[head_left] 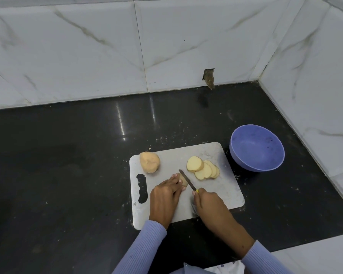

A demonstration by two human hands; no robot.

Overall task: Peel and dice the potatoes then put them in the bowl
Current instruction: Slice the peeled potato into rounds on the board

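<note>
A grey cutting board (222, 194) lies on the black counter. My left hand (165, 196) presses a potato end piece (183, 180) down on the board. My right hand (208, 202) grips a yellow-handled knife (187, 179), its blade resting against the right side of that piece. Several round potato slices (203, 169) lie overlapped to the right of the blade. A whole peeled potato (149, 162) sits at the board's far left corner. The purple bowl (256, 148) stands right of the board and holds no potato.
White marble-tiled walls close off the back and right side of the black counter (67, 165). A small broken hole (209, 78) shows in the back wall. Small scraps lie scattered on the counter around the board. The board's handle slot (142, 187) is at its left edge.
</note>
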